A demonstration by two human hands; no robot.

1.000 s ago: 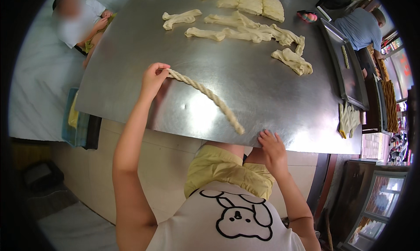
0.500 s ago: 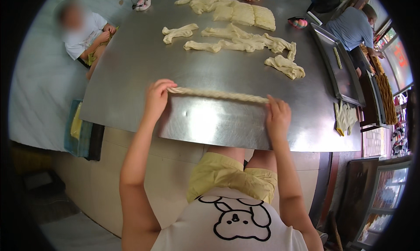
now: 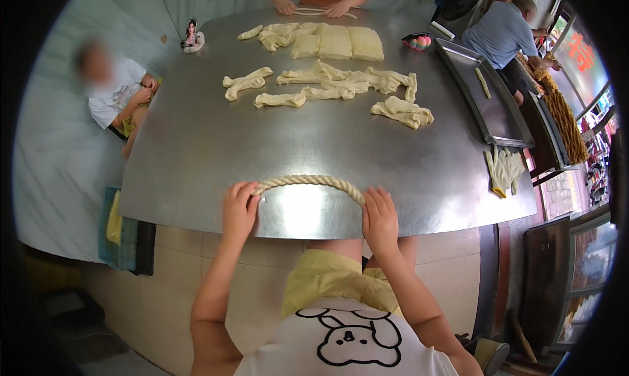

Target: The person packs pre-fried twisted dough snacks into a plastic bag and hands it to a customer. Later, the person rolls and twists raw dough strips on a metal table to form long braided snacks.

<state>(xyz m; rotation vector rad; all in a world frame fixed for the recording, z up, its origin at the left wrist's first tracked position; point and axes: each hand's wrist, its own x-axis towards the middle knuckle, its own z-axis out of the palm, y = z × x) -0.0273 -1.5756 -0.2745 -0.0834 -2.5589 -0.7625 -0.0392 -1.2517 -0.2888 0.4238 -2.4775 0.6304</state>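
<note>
A twisted dough rope [image 3: 308, 179] arches away from me on the metal table [image 3: 196, 146], close to its front edge. My left hand [image 3: 240, 209] is closed on its left end, and my right hand [image 3: 379, 217] grips the right end. Beyond it lie uneven dough strips [image 3: 334, 87], a smaller dough lump [image 3: 402, 112] to the right and another dough piece [image 3: 247, 83] to the left. Farther back, thick dough slabs [image 3: 334, 43] sit side by side.
On the table's right stands a metal tray [image 3: 508, 123] holding one dough twist [image 3: 483, 83], with white gloves [image 3: 504, 171] in front. Across the table, a person's hands [image 3: 337, 9] work thin dough strands. A person [image 3: 114, 87] sits at left; another [image 3: 501, 35] is behind the tray.
Both hands have come toward me and closer together, and the dough rope has gone from nearly straight to arched. The far person's hands are now more in view, on thin strands.
</note>
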